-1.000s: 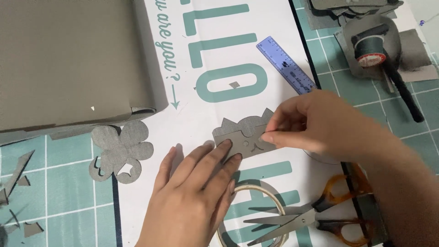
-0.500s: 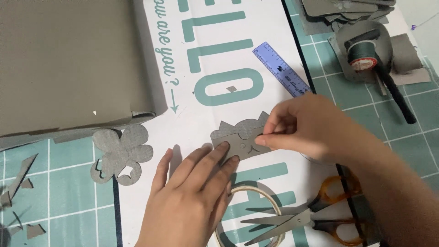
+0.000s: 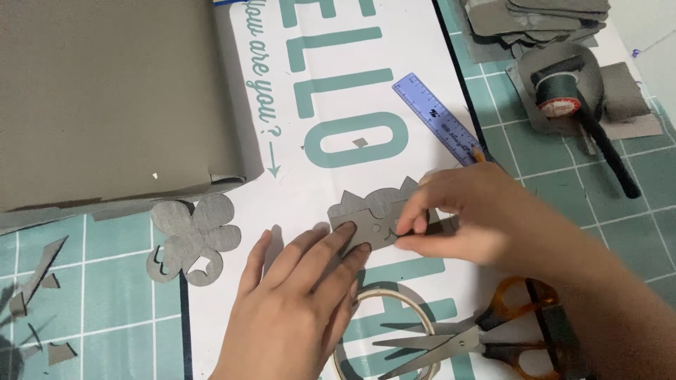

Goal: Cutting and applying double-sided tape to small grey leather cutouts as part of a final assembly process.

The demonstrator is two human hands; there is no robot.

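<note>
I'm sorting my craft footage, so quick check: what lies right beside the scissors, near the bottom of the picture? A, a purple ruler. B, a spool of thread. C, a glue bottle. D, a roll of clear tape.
D: the roll of clear tape lies against the blades of the orange-handled scissors, just below the left hand; the ruler and spool are farther up.
</note>
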